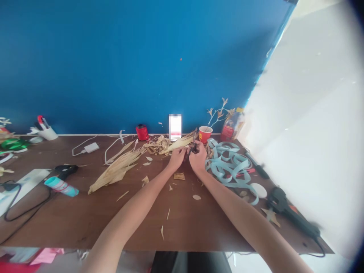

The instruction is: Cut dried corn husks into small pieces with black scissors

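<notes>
My right hand (198, 156) is closed around dark-handled scissors (194, 148), their narrow blades apparently tilted upward. Close beside it, my left hand (177, 157) has its fingers pinched together; whatever is between them is too small to make out. Just behind both hands lies a heap of dried corn husks (159, 145), with a broad pale husk (179, 144) on top. A larger bundle of husk (119, 171) stretches across the table to the left. Small cut scraps (179, 176) are scattered below the hands.
Light blue ribbon (230, 163) lies tangled to the right, near a glue gun (292, 212). A red paper cup (205, 134) holding a twig and a plastic bottle (233, 125) stand behind. A lit phone (175, 127) leans against the wall. Left are a charger (90, 148) and blue roll (61, 185).
</notes>
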{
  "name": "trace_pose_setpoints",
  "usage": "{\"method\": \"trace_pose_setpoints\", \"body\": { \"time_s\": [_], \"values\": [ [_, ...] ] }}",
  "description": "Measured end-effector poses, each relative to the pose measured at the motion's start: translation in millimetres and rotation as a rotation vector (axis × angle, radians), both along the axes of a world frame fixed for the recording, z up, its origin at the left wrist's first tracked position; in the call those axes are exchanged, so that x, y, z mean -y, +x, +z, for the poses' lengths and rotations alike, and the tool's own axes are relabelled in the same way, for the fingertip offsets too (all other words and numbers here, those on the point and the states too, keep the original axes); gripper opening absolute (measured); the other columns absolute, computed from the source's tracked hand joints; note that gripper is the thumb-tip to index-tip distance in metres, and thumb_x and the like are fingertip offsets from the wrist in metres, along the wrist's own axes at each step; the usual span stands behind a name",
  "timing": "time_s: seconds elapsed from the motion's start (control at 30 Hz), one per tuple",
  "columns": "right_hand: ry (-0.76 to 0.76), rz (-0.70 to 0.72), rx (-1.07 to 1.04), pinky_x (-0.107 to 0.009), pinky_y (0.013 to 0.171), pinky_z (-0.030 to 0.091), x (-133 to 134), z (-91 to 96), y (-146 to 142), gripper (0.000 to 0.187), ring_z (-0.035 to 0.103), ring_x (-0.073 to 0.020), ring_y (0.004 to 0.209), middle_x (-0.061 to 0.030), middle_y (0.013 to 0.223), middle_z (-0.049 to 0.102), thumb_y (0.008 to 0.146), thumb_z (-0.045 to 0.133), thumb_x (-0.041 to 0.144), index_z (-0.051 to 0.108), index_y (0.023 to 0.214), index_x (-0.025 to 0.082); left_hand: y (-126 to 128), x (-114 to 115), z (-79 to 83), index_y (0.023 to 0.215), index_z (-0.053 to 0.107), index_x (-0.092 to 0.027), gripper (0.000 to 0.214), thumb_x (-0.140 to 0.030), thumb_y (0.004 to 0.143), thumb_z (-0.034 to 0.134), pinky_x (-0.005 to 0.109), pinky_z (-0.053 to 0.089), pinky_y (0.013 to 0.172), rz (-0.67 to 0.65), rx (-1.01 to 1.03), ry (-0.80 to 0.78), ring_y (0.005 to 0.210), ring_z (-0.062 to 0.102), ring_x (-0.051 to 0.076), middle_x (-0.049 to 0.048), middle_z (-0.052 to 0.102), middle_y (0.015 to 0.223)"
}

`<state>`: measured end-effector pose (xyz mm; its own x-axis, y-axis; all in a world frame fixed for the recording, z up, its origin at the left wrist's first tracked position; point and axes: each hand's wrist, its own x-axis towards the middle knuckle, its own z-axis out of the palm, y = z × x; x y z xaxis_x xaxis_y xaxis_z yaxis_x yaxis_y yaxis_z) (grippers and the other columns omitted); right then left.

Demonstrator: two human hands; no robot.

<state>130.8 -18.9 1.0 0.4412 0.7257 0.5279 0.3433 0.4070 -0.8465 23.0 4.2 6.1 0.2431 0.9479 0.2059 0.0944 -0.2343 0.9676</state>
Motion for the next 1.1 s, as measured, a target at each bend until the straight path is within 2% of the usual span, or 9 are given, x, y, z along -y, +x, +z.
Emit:
{"method": "trace_pose_setpoints", "body": {
  "time_s": [0.27, 0.47, 0.67, 0.83, 1.1],
  "values": [
    [0.006, -0.046, 0.043, -0.033, 0.076, 0.051, 2.1, 3.2, -0.9, 0.035, 0.063, -0.0194, 0.078, -0.0037, 0.087, 0.069, 0.073, 0.059, 0.026, 0.060, 0.108, 0.019, -1.3, -2.0, -0.5, 0.064, 0.053, -0.016, 0.040, -0.050, 0.085, 0.051, 0.024, 0.033, 0.049, -0.010, 0.032, 0.020, 0.047, 0.044, 0.011, -0.0030, 0.047, 0.049],
    [0.009, 0.032, 0.089, -0.033, 0.082, 0.051, 1.6, -0.5, -2.0, 0.039, 0.066, -0.0201, 0.085, -0.0045, 0.094, 0.070, 0.072, 0.059, 0.022, 0.061, 0.110, 0.020, -5.1, -2.8, -4.2, 0.055, 0.049, -0.016, 0.043, -0.047, 0.085, 0.052, 0.024, 0.030, 0.049, 0.064, 0.007, 0.099, 0.046, 0.040, 0.010, -0.0031, 0.044, 0.046],
    [0.005, -0.015, 0.057, -0.033, 0.078, 0.052, 1.7, 1.1, -0.7, 0.036, 0.065, -0.0194, 0.078, -0.0041, 0.089, 0.070, 0.074, 0.059, 0.025, 0.060, 0.109, 0.019, -3.5, -1.2, -1.9, 0.060, 0.053, -0.016, 0.042, -0.049, 0.086, 0.050, 0.024, 0.034, 0.048, 0.011, 0.025, 0.050, 0.045, 0.045, 0.011, -0.0024, 0.048, 0.047],
    [0.003, 0.007, 0.041, -0.033, 0.077, 0.052, 3.2, 3.6, -0.6, 0.036, 0.065, -0.0196, 0.078, -0.0042, 0.089, 0.070, 0.074, 0.058, 0.027, 0.060, 0.110, 0.019, -1.5, -1.7, -0.1, 0.067, 0.056, -0.016, 0.038, -0.049, 0.085, 0.051, 0.024, 0.037, 0.049, 0.000, 0.051, -0.015, 0.046, 0.047, 0.011, -0.0024, 0.051, 0.049],
    [-0.026, 0.028, 0.102, -0.035, 0.081, 0.053, -1.7, -3.3, -0.7, 0.043, 0.067, -0.0212, 0.084, -0.0048, 0.093, 0.072, 0.073, 0.059, 0.024, 0.060, 0.116, 0.020, -3.1, -3.2, -1.5, 0.064, 0.056, -0.015, 0.039, -0.049, 0.084, 0.054, 0.024, 0.031, 0.049, 0.027, 0.063, 0.007, 0.048, 0.042, 0.010, -0.0029, 0.046, 0.049]
  ]
}}
